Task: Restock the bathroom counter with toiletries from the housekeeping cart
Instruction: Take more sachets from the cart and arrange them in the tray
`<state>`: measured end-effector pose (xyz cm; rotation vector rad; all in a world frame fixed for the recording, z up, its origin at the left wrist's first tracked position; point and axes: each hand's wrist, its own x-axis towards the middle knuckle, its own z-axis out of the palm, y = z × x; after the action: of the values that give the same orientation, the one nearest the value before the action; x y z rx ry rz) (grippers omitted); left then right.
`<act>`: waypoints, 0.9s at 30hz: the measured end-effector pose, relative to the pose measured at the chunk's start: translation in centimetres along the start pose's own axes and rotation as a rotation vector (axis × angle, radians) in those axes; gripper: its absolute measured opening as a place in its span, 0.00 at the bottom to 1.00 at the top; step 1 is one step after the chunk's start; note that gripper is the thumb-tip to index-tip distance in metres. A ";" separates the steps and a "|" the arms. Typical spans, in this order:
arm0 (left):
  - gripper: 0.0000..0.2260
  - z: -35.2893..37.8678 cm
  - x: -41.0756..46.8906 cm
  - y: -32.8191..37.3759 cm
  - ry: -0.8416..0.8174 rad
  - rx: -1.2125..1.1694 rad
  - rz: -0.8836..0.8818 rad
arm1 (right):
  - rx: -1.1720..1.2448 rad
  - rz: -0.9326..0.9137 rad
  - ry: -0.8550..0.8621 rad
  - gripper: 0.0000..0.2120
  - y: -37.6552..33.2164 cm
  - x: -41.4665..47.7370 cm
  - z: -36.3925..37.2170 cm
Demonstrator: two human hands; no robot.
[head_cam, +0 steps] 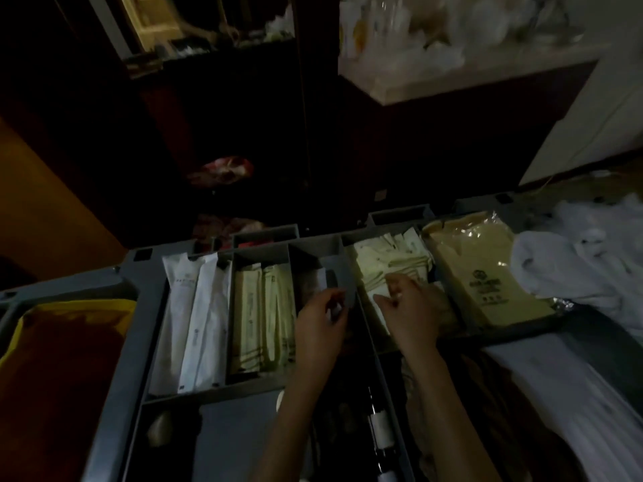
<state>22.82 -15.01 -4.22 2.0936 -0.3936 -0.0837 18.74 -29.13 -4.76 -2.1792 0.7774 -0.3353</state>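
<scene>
Dark bottle (380,429) with a white label lies at the near end of a grey housekeeping cart tray (118,360), between a person's forearms. Beyond it, the left hand (318,325) pinches a small white packet (335,309) between thumb and fingers over a dark middle compartment. The right hand (412,314) is bent down into a compartment of flat cream sachets (389,259), loosely stacked and fanned; in the dim light one cannot tell whether it grips one. Long white wrappers (195,318) fill the left compartment, glossy tan bags (480,273) the right, beside crumpled white linen (563,266).
</scene>
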 end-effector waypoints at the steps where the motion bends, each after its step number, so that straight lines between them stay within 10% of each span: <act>1: 0.11 0.3 0.2 -0.4 -0.020 0.003 -0.006 | -0.012 0.001 -0.033 0.20 0.3 0.0 0.5; 8: 0.17 0.2 0.4 -1.1 -0.090 -0.129 -0.057 | -0.008 -0.031 -0.050 0.14 0.4 -0.6 1.0; 23: 0.32 -0.2 -0.3 -0.4 0.005 -0.070 0.083 | 0.371 -0.044 0.046 0.41 -0.1 -1.0 0.5; 27: 0.32 -0.2 -0.4 0.1 -0.017 -0.102 0.130 | 0.577 -0.089 0.120 0.21 -0.3 -0.9 0.1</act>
<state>22.45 -14.77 -4.10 1.9635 -0.5241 -0.0433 18.19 -28.35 -4.61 -1.6610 0.5588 -0.6527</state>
